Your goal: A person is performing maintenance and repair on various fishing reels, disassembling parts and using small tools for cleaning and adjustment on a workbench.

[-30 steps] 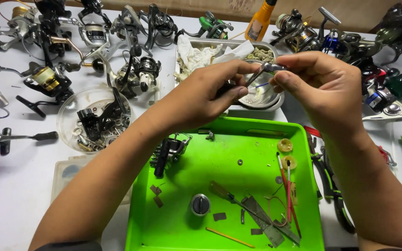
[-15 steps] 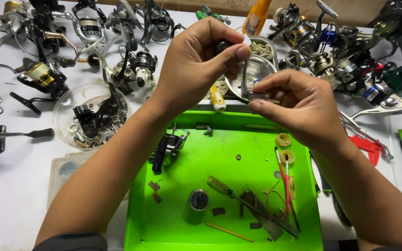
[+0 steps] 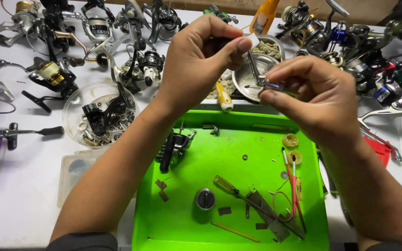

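We hold our two hands up over the far edge of the green tray (image 3: 182, 232), close together, so that the work stays above the tray and small pieces fall inside it, we think. Our left hand (image 3: 196, 60) pinches a thin metal rod (image 3: 253, 69) between thumb and forefinger; the grip is closed on its upper end, and the rod points down to the right hand. Our right hand (image 3: 317, 100) has the fingertips closed on a small shiny metal part (image 3: 271, 86), where the lower end of the rod meets it. What kind of part it is, we cannot tell, because the fingers cover most of it.

Just behind the hands stands a round metal bowl (image 3: 243, 79), and beside it a tin with greyish bits (image 3: 268, 48). On the tray floor lie a screwdriver (image 3: 226, 185), a dark round knob (image 3: 205, 199), a black reel body (image 3: 173, 146), two red-handled tools (image 3: 290, 179) and two yellowish washers (image 3: 290, 140).

The open room is small. The table (image 3: 19, 186) to the left is crowded with fishing reels (image 3: 52, 76) and a clear bowl of parts (image 3: 99, 114); more reels fill the right side (image 3: 368, 56). The freest place is the middle of the tray, under the wrists. The tray rim is raised, so it keeps the pieces from rolling onto the table.
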